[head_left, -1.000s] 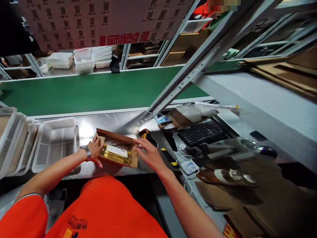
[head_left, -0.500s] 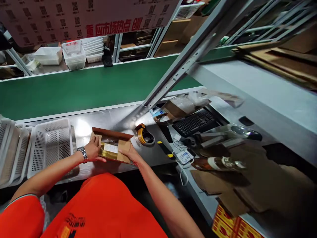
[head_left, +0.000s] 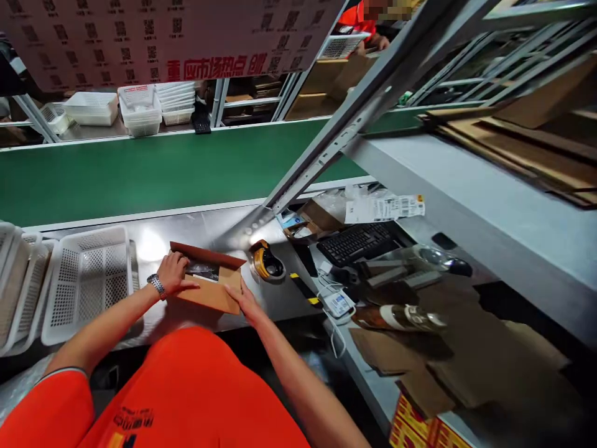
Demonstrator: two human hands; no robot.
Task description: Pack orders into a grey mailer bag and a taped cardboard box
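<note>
An open cardboard box (head_left: 212,295) rests on the metal bench in front of me, its long side turned slightly. My left hand (head_left: 175,274) grips its left end, with a metal watch on the wrist. At the right end, my right hand (head_left: 246,302) holds the corner, fingers behind and thumb on the front. The front long flap is raised inward over part of the opening. Clear plastic wrapping and a strip of white label show inside; the rest of the contents is hidden. Just right of the box sits a yellow-and-black tape dispenser (head_left: 267,261).
White perforated baskets (head_left: 88,283) stand at the left. A green conveyor belt (head_left: 140,174) runs behind the bench. On the right are a keyboard (head_left: 357,241), a bottle (head_left: 398,317), flat cardboard (head_left: 387,351) and a slanted metal post (head_left: 326,149). A co-worker (head_left: 366,28) is beyond.
The box's front flap has come up, covering the yellow contents and most of the white label. Both hands stay on the box. A co-worker has come into view at the top.
</note>
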